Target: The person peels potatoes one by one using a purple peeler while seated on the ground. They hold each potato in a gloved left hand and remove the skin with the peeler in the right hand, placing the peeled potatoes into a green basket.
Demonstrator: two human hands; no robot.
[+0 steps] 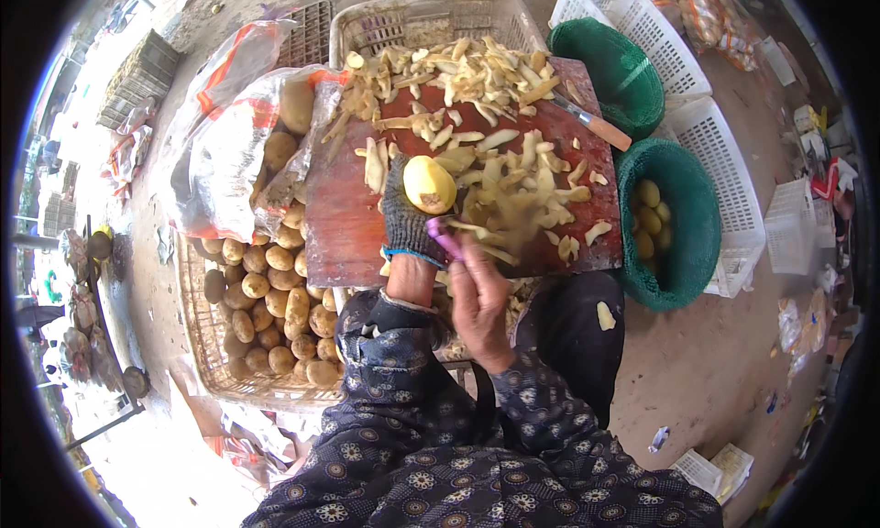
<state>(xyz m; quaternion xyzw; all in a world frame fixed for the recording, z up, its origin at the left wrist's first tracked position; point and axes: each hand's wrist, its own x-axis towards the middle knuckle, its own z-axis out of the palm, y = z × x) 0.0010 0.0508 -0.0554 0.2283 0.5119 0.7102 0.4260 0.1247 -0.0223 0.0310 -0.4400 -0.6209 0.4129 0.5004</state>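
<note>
My left hand (411, 218), in a dark grey knit glove, holds a mostly peeled potato (430, 183) with a brown patch on its near end. In my bare right hand (481, 294) is a purple-handled peeler (447, 238), close to the potato's near side, with a strip of peel by it. Both hands are over the near edge of a reddish board (344, 232). Potato peelings (529, 177) lie strewn over the board, with a thicker heap (467, 71) at its far edge. A knife with a wooden handle (601, 129) rests at the board's right edge.
Left of the board stand a crate of unpeeled potatoes (275, 315) and an open plastic sack (234, 143) with more potatoes. To the right are two green mesh-lined containers (677, 253) (619, 60), the nearer holding peeled potatoes. White crates (722, 177) stand beyond; another crate (433, 12) is behind the board.
</note>
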